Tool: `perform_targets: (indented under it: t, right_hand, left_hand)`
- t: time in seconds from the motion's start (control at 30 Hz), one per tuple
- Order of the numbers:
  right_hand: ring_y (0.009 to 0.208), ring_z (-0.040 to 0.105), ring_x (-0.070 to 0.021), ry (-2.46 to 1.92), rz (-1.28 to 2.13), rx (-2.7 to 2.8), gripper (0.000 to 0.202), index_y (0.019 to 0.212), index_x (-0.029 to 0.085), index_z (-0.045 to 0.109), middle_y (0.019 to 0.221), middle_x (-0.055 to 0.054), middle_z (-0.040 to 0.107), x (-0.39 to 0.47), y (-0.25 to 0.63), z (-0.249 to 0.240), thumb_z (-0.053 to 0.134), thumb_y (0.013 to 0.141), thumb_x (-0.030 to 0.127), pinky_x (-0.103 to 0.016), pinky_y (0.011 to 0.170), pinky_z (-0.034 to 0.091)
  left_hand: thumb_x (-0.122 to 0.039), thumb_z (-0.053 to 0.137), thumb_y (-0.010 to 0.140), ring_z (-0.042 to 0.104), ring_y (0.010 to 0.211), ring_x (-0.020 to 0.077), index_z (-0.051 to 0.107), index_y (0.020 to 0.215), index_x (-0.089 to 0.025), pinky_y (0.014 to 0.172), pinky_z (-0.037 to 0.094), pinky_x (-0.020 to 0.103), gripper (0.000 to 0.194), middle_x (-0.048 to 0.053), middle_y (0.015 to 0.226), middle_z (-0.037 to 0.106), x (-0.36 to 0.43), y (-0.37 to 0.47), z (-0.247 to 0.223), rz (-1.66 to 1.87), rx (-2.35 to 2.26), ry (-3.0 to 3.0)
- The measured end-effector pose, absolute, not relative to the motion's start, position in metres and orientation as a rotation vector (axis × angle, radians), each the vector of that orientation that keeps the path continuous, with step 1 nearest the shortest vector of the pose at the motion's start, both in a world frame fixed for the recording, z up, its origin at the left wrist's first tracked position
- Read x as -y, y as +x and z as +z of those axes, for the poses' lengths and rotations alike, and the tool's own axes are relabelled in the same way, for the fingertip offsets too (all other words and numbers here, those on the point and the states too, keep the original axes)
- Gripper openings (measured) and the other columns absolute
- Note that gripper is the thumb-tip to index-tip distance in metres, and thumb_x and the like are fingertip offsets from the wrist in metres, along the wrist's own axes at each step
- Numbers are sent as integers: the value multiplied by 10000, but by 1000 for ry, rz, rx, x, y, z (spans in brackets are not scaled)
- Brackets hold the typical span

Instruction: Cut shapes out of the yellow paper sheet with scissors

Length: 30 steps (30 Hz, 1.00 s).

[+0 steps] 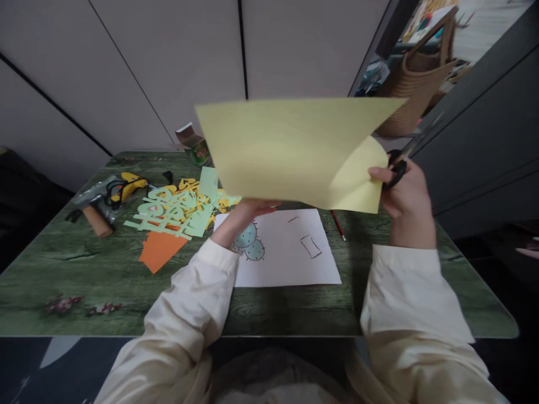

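Note:
A large sheet of yellow paper (286, 151) is held up over the table, its right part bent over in a curl. My left hand (252, 212) grips it from below at the lower edge, with most of the fingers hidden behind the sheet. At the right end, my right hand (404, 188) pinches the paper between thumb and fingers. That same hand also carries scissors (398, 168) by their black handles, the blades pointing up and away to the right. Beneath the sheet lies white paper (286, 264) with a blue spotted cactus drawing and a small outlined shape.
A red pencil (338, 225) lies right of the drawing. Left are green and yellow paper cut-outs (177, 207), an orange paper piece (162, 251), a hammer (96, 217) and a yellow corded tool (128, 185). An opened box (196, 147) stands behind; a woven bag (415, 84) is beyond the table.

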State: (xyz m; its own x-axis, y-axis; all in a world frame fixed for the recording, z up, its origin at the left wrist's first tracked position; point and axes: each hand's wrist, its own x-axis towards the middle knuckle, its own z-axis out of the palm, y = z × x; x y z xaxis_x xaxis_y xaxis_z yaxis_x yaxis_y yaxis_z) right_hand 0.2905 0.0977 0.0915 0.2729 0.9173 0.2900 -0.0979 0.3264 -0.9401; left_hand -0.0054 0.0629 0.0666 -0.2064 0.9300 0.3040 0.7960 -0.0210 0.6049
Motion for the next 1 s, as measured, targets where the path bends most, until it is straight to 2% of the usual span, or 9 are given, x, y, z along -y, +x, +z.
perform_targets:
  t: [0.1,0.17,0.27,0.33,0.47,0.57,0.73,0.83,1.0]
  right_hand:
    - [689,573,-159,-948,673,1012,276,732,217,534,818,-14,622,-105,287,85,725,541,158,-348,665,474]
    - [741,585,-168,-894,548,1033,283,781,212,550,881,-32,638,-105,284,85,709,557,146,-354,713,471]
    - [772,580,-160,-872,448,1075,298,812,223,547,881,-21,635,-100,281,92,695,566,139,-343,752,462]
    - [730,564,-138,-845,418,1076,301,785,229,533,826,3,608,-95,279,97,702,554,136,-314,730,457]
    - [642,506,-111,-817,397,1107,344,784,233,515,719,38,519,-87,276,102,726,520,172,-271,652,427]
    - [584,445,-105,-896,363,1150,355,726,232,478,646,58,458,-85,274,102,745,494,205,-269,614,401]
    - [559,408,-111,-914,292,1203,347,658,222,455,608,50,441,-82,267,103,765,503,251,-289,612,378]
    - [579,424,-118,-956,239,1179,303,670,222,467,661,27,472,-83,266,105,737,534,243,-295,614,380]
    - [486,375,-88,-1081,415,1148,283,666,220,458,590,57,425,-91,272,96,711,556,158,-249,464,309]
  left_hand:
    - [-578,188,887,667,833,195,667,963,-143,716,534,336,652,129,906,694,-73,-16,68,1336,-1275,1662]
    - [-680,221,825,640,960,231,643,1029,-169,776,523,383,693,139,968,686,-75,-22,70,1525,-992,1413]
    - [-766,353,718,586,1061,272,640,1021,-211,838,498,441,695,133,978,678,-70,-35,76,1662,-1056,1237]
    - [-745,466,678,583,1057,296,650,1002,-205,841,496,459,655,137,982,672,-65,-45,82,1550,-1060,1261]
    - [-416,767,571,620,976,288,636,1049,-161,836,511,430,557,135,1026,659,-58,-53,89,1336,-1000,1350]
    - [-273,735,623,634,932,257,641,1009,-153,825,520,402,414,118,1034,662,-62,-47,85,1409,-1141,1358]
    - [-297,662,695,635,792,217,656,833,-147,755,529,362,204,75,823,679,-71,-40,74,1518,-1430,1474]
    - [-338,632,720,623,741,194,647,801,-158,720,529,332,198,48,750,659,-71,-40,75,1571,-1484,1533]
    - [-306,733,590,619,681,202,640,772,-155,648,533,333,253,51,729,664,-72,-37,77,1542,-1523,1533]
